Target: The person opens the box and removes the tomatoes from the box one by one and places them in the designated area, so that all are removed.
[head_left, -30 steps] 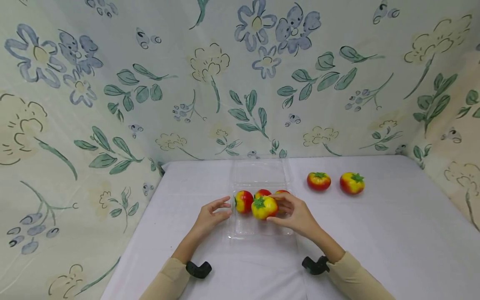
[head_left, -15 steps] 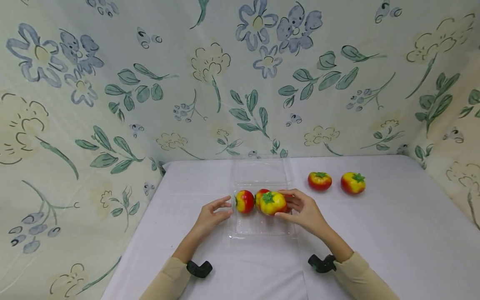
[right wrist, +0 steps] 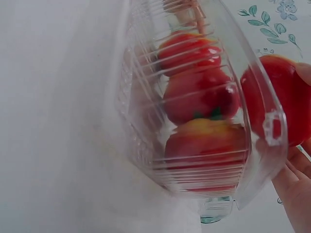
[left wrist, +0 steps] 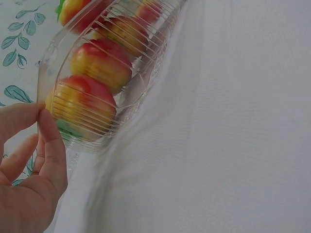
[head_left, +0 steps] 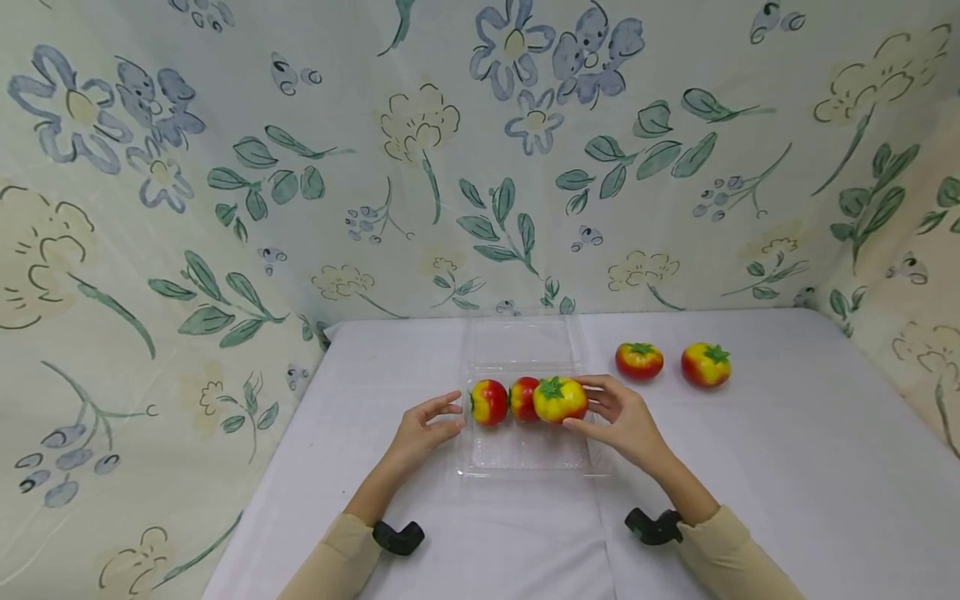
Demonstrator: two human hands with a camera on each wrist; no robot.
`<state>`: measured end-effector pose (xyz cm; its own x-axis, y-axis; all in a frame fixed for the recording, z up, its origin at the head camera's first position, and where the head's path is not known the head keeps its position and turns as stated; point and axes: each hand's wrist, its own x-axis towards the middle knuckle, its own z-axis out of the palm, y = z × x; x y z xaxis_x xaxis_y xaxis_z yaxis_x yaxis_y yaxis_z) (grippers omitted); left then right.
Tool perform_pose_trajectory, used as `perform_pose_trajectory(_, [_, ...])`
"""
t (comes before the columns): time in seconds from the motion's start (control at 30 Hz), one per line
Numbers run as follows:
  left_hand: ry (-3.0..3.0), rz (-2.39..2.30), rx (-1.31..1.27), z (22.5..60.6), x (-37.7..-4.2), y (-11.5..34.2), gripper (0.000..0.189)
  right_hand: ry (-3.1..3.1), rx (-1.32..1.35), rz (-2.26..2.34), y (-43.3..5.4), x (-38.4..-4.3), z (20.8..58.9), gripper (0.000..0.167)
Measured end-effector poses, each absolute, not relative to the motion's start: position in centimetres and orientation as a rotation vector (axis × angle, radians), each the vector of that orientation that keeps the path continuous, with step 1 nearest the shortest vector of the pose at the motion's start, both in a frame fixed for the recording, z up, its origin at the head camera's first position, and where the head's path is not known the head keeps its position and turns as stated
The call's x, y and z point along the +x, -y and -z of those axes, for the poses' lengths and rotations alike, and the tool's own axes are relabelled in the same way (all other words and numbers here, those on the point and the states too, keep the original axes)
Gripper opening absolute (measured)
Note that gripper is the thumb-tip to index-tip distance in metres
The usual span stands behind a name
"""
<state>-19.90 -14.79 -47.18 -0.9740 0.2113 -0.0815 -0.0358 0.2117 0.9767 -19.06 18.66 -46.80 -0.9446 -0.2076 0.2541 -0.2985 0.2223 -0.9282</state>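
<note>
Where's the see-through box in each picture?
Head: the see-through box is just below and right of the middle.
Left wrist: the see-through box is upper left.
Right wrist: the see-through box stretches from the middle to the top.
Shared landmark: red-and-yellow fruits inside.

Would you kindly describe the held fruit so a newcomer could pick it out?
On the white tablecloth lies an open, clear plastic clamshell. Above its right side, the person's right grip holds a red-and-yellow fruit, the only one held aloft, unlike the other fruits.
</note>
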Motion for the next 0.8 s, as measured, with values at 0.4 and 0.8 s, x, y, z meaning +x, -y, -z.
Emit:
perform_pose_trajectory(0.4, [-2.287,-1.848,0.167,47.0,-19.7,14.8,0.048,2.404,0.420,-1.834,-19.6,-19.0,47.1,0.059])
perform_pose_trajectory(0.8, [-2.303,-1.843,0.130,50.0,-21.1,15.2,0.050,2.393,0.365,-1.822,-20.3,-18.9,46.9,0.058])
